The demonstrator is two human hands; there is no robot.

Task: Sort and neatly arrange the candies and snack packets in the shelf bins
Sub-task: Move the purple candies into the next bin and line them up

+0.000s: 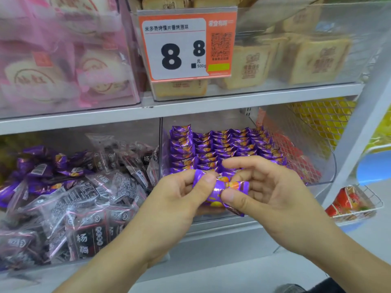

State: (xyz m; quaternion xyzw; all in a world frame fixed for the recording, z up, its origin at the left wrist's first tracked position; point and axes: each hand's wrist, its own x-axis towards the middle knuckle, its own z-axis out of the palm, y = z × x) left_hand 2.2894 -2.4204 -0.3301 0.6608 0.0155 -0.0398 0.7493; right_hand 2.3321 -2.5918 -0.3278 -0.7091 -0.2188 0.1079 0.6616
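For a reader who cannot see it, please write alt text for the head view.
Both hands, left hand and right hand, pinch purple candies in front of a clear bin holding neat rows of the same candy. The bin to its left holds dark plum packets mixed with loose purple candies.

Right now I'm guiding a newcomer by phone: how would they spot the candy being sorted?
Find the orange price tag reading 8.8, then drop to the clear bin below it, lined with neat rows of purple candies. In front of it, the left hand and right hand pinch one purple candy, the only one lifted out of the rows.
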